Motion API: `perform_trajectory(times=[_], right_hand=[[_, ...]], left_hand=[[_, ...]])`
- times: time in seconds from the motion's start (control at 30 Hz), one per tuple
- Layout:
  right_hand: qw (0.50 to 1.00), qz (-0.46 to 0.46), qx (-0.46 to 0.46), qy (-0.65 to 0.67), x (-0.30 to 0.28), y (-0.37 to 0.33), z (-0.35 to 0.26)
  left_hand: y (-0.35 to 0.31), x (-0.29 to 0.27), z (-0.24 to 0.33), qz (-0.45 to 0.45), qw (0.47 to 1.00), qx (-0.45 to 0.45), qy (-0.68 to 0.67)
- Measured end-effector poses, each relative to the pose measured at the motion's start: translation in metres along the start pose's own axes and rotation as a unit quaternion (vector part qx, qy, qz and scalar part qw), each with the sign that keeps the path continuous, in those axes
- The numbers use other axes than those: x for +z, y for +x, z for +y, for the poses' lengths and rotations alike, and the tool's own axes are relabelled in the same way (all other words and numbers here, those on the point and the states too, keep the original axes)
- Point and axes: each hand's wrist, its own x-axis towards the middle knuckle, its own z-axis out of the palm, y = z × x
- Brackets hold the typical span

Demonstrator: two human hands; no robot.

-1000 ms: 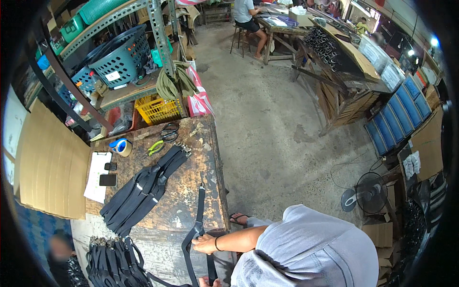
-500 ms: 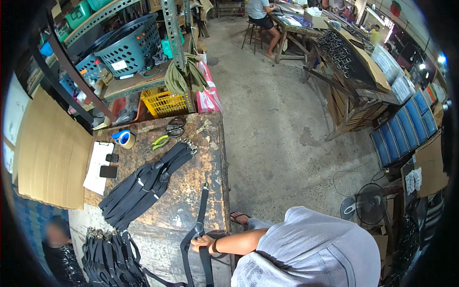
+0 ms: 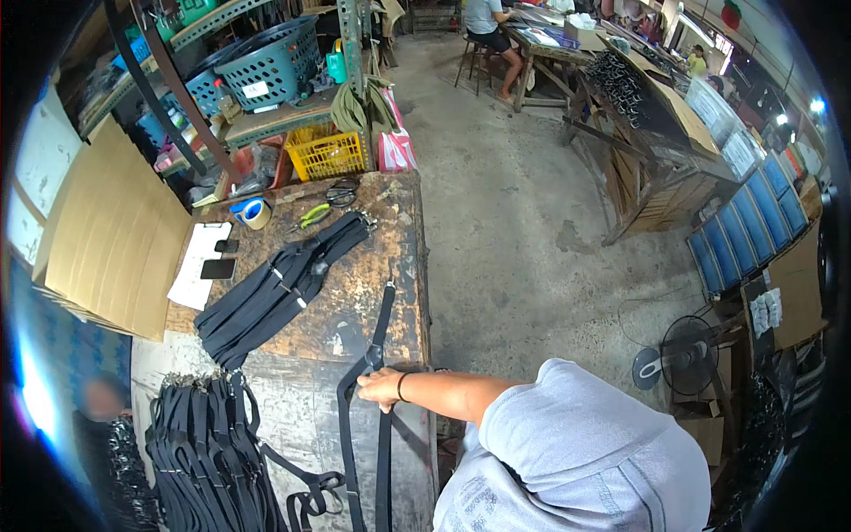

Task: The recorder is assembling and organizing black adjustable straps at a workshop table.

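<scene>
Black elastic suspenders (image 3: 347, 443) lie stretched along the table's right side, their single strap with a metal clip pointing away and two straps running toward me. My right hand (image 3: 381, 387), with a dark band at the wrist, is closed over the right strap just below the joint where the straps meet. Its fingertips are partly hidden. My left hand is out of view. To the left lies a bundle of black suspenders (image 3: 266, 297) with clips at its far end. Nearer to me is a larger pile of black suspenders (image 3: 199, 443), with one loose looped strap trailing from it.
On the worn wooden table (image 3: 394, 226) lie green-handled pliers (image 3: 315, 215), scissors (image 3: 342, 191), tape rolls (image 3: 255, 214), a phone (image 3: 218, 269) and paper (image 3: 188, 282). Shelves hold blue baskets (image 3: 259, 78) and a yellow crate (image 3: 325, 156). A fan (image 3: 689, 355) stands right; a person (image 3: 483, 22) sits far off.
The view has tilted, so the table and its things sit higher in the picture. My right hand stays by the joint of the suspenders. More of the pile's trailing strap now shows.
</scene>
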Motion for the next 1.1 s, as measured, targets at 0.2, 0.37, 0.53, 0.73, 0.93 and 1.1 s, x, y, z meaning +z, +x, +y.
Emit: perform_trajectory(times=[0.2, 0.37, 0.53, 0.73, 0.93, 1.1], right_hand=[[0.996, -0.002, -0.053, 0.066, 0.0, 0.007, 0.022], [0.995, 0.086, -0.052, 0.006, -0.003, -0.013, 0.008], [0.993, 0.059, -0.005, 0.102, -0.003, -0.022, 0.009], [0.893, 0.446, 0.046, 0.03, 0.015, -0.005, -0.028], [0.926, 0.325, 0.12, -0.147, 0.052, 0.021, -0.04], [0.938, 0.269, 0.154, -0.153, 0.05, 0.029, -0.042]], left_hand=[[0.039, 0.005, 0.042, -0.039, 0.874, -0.348, -0.337], [0.055, 0.044, 0.027, -0.072, 0.88, -0.326, -0.337], [0.057, 0.051, 0.027, -0.061, 0.834, -0.394, -0.382], [0.042, 0.067, 0.011, -0.05, 0.85, -0.374, -0.367], [0.043, 0.024, 0.03, -0.045, 0.918, -0.301, -0.256], [0.029, -0.061, 0.067, -0.062, 0.921, -0.309, -0.228]])
